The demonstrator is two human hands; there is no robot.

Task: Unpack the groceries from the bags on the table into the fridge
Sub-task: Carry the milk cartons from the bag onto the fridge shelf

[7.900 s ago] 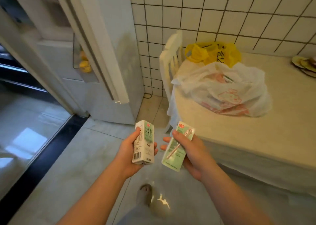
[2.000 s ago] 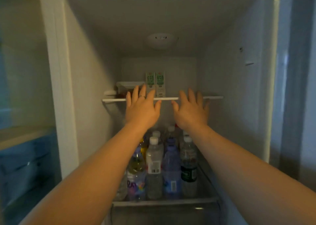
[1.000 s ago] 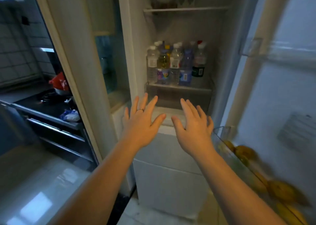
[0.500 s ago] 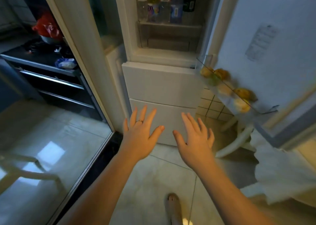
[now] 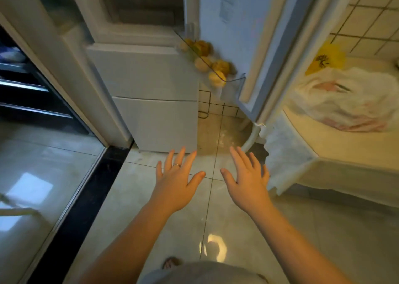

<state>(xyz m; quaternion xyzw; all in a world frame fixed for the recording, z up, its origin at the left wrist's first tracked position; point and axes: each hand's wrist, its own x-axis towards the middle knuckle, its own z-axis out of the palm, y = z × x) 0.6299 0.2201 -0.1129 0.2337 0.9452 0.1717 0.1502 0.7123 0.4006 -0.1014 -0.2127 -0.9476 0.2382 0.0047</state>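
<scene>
Kitchen, mid-unpacking: a person's left hand [image 5: 176,184] and right hand [image 5: 248,182] are held out side by side above the floor [image 5: 237,229], palms down. The fingers are straight and spread wide, and neither hand holds anything. A ring [image 5: 176,165] shows on one finger of the left hand. The hands are apart, thumbs pointing toward each other, with both bare forearms reaching in from the near edge. A foot [image 5: 171,263] shows on the glossy tiles at the near edge, next to grey clothing.

Beyond the hands stands the fridge [image 5: 155,89], its two lower white drawers closed. Its upper compartment is open at the far edge, too blurred to show any contents. The door [image 5: 254,35] stands swung out to the right, and its clear shelf [image 5: 236,85] carries several yellow fruit [image 5: 216,67].

Right of the door, the table [image 5: 345,145] carries the grocery bags. A white bag [image 5: 345,102] with red print lies nearer, and a yellow bag [image 5: 326,59] sits behind it against the tiled wall [image 5: 371,24]. What either bag holds cannot be made out. A pale cloth [image 5: 285,154] hangs off the table's left edge, close to the right hand in this view. At far left, a glass panel [image 5: 43,175] runs beside a black floor strip.
</scene>
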